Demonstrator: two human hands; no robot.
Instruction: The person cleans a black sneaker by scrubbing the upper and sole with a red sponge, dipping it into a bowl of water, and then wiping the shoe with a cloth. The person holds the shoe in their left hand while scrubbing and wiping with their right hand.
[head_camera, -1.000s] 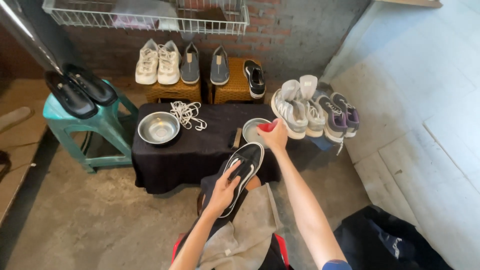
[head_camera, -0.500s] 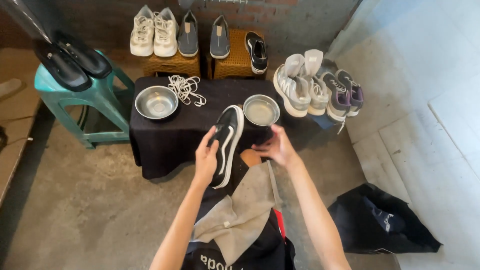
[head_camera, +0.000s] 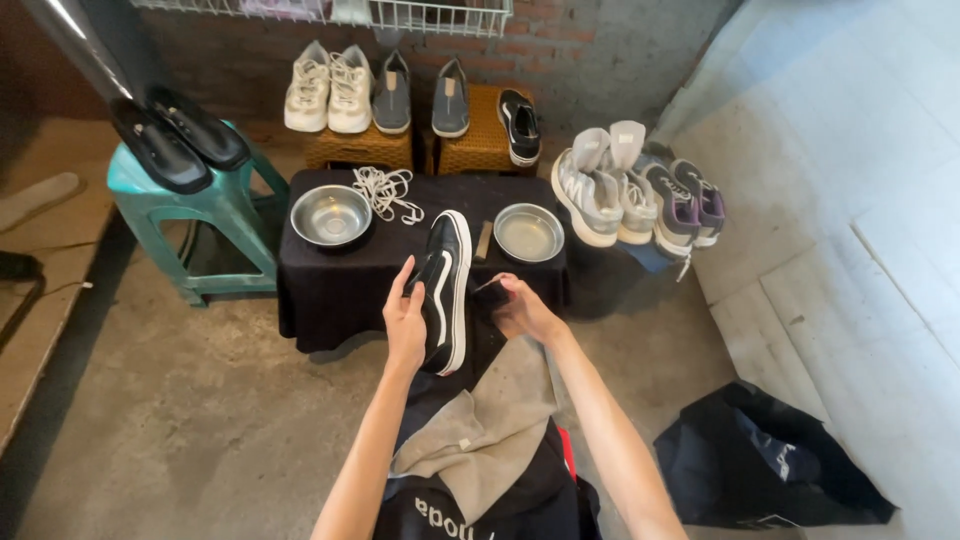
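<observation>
A: What is each hand doing?

B: The left hand is wrapped around the side of a black sneaker with a white sole and a white stripe, grasping it and holding it on edge, toe pointing away toward the table. The right hand is just to the right of the shoe, fingers curled around something small and dark; I cannot tell what it is, nor how tightly it is held.

A: Where is the sneaker, exactly?

B: In the air above the person's lap, its toe over the near edge of the low table with the black cloth. A grey cloth lies across the lap beneath it.

A: What sits on the table?

B: A deeper metal bowl at the left, a shallower metal bowl at the right, and a bundle of white laces at the far side between them.

A: And around it?

B: Left, a teal stool with a pair of black shoes on top. Far, against the brick wall, white sneakers and grey slip-ons on wicker stands. Right, a cluster of grey and purple sneakers. Near right, a black bag on the floor.
</observation>
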